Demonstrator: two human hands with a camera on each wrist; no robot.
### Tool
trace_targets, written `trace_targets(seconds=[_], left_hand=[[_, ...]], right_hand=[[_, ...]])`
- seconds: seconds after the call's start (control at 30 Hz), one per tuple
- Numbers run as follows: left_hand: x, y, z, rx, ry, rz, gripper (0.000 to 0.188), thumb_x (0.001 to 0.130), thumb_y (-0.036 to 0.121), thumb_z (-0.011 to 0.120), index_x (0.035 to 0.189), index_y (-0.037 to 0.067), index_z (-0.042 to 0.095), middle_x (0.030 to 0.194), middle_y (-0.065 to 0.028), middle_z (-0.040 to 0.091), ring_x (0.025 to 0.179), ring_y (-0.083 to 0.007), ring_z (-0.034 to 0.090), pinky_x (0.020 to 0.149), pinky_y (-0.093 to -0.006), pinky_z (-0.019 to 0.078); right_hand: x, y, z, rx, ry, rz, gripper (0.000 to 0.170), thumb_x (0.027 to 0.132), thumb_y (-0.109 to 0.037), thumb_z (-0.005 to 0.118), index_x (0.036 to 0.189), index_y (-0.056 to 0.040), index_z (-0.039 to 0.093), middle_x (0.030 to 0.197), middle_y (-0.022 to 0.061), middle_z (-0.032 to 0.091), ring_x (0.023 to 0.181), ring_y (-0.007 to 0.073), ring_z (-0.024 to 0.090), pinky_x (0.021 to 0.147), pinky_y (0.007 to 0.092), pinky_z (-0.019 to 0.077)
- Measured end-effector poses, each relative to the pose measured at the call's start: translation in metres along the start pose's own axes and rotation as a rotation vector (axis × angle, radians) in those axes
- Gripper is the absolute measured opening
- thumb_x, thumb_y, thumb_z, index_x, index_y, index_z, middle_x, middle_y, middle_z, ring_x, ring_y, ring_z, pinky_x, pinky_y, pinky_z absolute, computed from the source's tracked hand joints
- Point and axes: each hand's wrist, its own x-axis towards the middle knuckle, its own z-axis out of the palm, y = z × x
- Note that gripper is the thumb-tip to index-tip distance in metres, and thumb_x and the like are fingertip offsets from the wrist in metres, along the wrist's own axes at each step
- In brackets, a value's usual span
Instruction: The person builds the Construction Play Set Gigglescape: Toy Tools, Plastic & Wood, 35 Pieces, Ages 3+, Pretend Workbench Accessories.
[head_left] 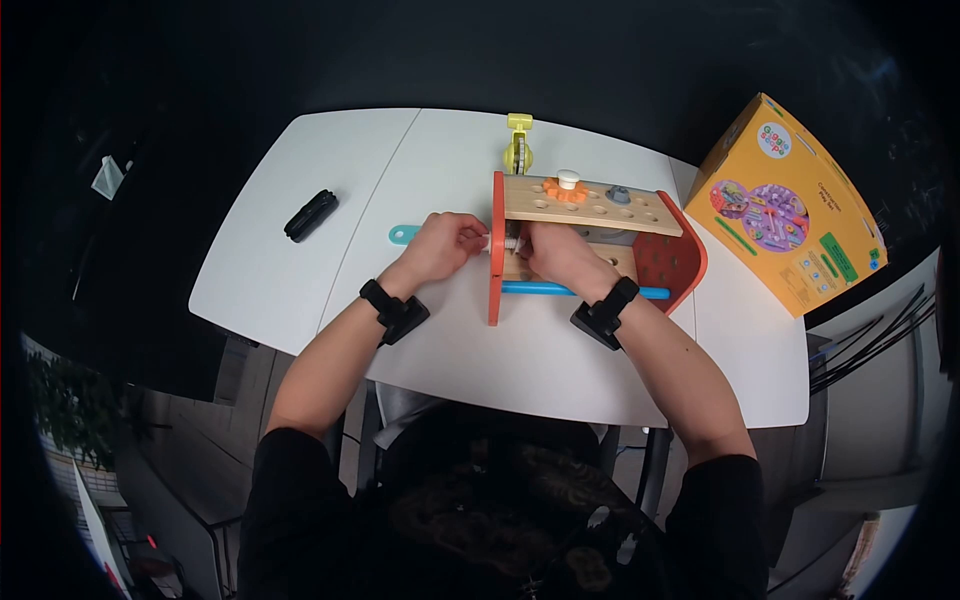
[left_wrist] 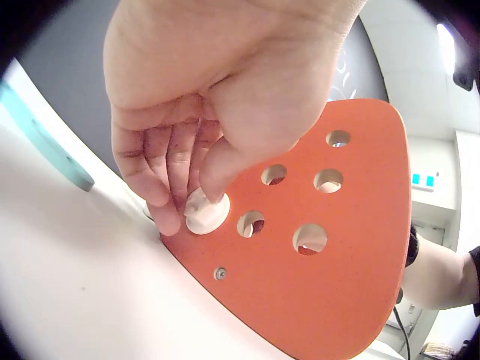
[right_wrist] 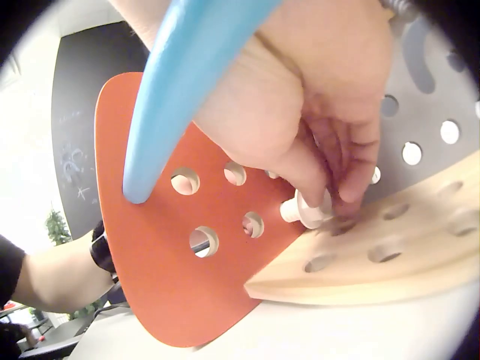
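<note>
A toy workbench with an orange-red side panel (head_left: 496,270) stands on the table. Outside this panel, my left hand (head_left: 440,248) pinches the round white head of a bolt (left_wrist: 208,216) between thumb and fingers, low at one corner hole. On the inner side, the bolt's white shaft comes through the panel. My right hand (head_left: 563,255) reaches in under the wooden top board (head_left: 530,205) and grips a white nut (right_wrist: 310,214) on that shaft with thumb and fingertips. A blue bar (head_left: 540,288) runs across the front, below my right wrist.
An orange gear (head_left: 556,194) with a white knob (head_left: 568,178) and a grey piece (head_left: 618,194) sit on the top board. Behind is a yellow toy piece (head_left: 518,150). A turquoise tool (head_left: 402,235) and black case (head_left: 312,216) lie left; a yellow box (head_left: 800,260) stands right.
</note>
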Motion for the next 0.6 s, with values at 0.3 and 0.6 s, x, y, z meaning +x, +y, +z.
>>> trace_targets(seconds=[0.3,0.6], left_hand=[[-0.0004,0.0016,-0.0003,0.030,0.000,-0.014,0.019,0.092,0.003,0.066,0.108,-0.003,0.071,0.094,-0.0145,0.077,0.089,-0.0205,0.074,0.084,-0.0306,0.0573],[-0.0007,0.0024,-0.0003,0.035,-0.001,-0.041,0.019,0.091,0.003,0.066,0.108,-0.003,0.072,0.095,-0.0150,0.077,0.088,-0.0225,0.074,0.083,-0.0316,0.0574]], right_hand=[[0.0007,0.0030,0.0031,0.041,0.034,-0.030,0.016,0.084,0.000,0.065,0.099,0.0032,0.065,0.093,0.0219,0.068,0.089,0.0391,0.066,0.078,0.0435,0.0524],[0.0013,0.0063,0.0055,0.059,0.052,-0.033,0.015,0.083,0.000,0.064,0.097,0.0032,0.064,0.093,0.0218,0.069,0.090,0.0391,0.066,0.079,0.0437,0.0521]])
